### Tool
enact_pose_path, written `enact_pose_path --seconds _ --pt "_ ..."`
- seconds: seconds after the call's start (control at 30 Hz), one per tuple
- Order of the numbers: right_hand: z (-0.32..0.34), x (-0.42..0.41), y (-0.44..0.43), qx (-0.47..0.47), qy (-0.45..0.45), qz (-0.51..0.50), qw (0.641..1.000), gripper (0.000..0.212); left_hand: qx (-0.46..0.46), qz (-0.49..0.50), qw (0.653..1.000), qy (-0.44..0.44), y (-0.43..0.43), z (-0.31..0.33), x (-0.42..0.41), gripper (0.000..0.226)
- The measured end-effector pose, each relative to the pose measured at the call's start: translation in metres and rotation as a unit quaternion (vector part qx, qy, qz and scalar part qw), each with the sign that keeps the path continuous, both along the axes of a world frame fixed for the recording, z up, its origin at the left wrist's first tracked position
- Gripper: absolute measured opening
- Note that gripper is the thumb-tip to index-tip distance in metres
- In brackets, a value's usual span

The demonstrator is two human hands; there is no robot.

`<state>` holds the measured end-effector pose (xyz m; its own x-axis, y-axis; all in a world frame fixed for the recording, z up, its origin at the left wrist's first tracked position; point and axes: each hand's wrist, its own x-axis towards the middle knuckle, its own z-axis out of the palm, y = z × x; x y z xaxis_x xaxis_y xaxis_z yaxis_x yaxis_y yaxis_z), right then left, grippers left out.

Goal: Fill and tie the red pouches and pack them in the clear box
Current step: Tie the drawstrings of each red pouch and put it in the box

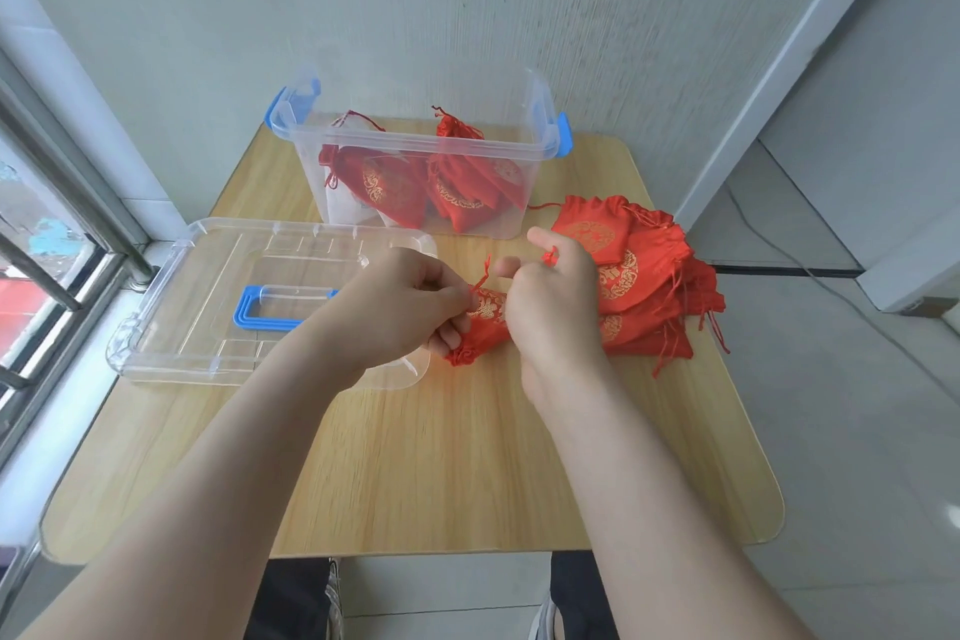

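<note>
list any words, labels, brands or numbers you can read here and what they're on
No readable text anywhere.
Gold emblems on the pile of red pouches and the packed pouches in the clear box: possibly characters, too blurred to read.
Gold emblem on the held pouch, between the left hand and right hand: mostly hidden, unreadable.
Lid: no label shows.

Bare forearms (pixel 234 431), dark trousers (pixel 291 598), pale shoes (pixel 545 621)
</note>
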<state>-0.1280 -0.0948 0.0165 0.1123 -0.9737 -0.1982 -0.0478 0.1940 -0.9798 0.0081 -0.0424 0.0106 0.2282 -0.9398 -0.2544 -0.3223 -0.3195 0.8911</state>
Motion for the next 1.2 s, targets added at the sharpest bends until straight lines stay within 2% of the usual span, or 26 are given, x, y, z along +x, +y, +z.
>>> enact_pose_path --seconds 0.17,0.27,0.43,0.77,1.03,1.13,1.2 --pt "-0.003 0.003 -0.004 0.033 -0.100 -0.005 0.994 0.038 0.015 -0.023 1.000 -0.007 0.003 0.002 -0.003 0.019" --pt "-0.001 -0.001 -0.003 0.030 -0.122 0.040 0.991 0.024 0.017 -0.030 0.999 0.001 0.004 0.005 -0.002 0.017" --pt "0.007 -0.013 -0.006 -0.044 0.027 0.171 0.984 0.020 0.021 -0.062 0.997 -0.028 0.006 0.007 -0.003 0.015" --pt "0.008 -0.014 -0.019 -0.004 -0.036 0.201 0.979 0.029 0.022 -0.117 0.991 -0.065 0.006 0.009 -0.005 0.017" --pt "-0.002 -0.010 -0.023 -0.047 -0.001 0.169 0.985 0.024 0.011 -0.099 0.994 -0.054 0.004 0.005 -0.001 0.023" --pt "-0.005 -0.013 -0.022 -0.162 0.127 0.111 0.972 0.026 -0.011 -0.049 0.999 -0.006 0.002 0.000 0.004 0.024" --pt "-0.003 -0.016 -0.020 -0.217 0.177 0.134 0.951 0.029 -0.028 -0.009 0.999 0.028 0.000 -0.002 0.009 0.024"
